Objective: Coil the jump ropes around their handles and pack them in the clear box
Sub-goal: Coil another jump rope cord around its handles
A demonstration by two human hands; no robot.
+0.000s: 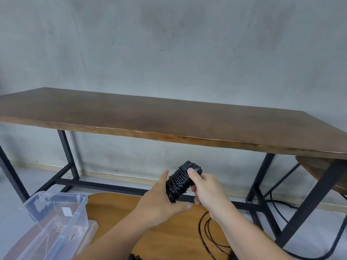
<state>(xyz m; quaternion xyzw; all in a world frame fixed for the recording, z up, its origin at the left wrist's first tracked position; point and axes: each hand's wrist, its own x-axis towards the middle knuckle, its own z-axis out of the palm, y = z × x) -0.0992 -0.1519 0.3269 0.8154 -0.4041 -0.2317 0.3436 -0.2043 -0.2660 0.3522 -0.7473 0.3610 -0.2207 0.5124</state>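
In the grip, the jump rope [178, 184] looks like smooth, glossy black plastic cord coiled on matt black plastic handles [192, 167]. Below-left of the grip, the clear box [56, 218] is transparent, shiny plastic. Above the grip, the table [169, 117] shows dark satin wood on matt black metal legs.

Head view — forward, downward, close
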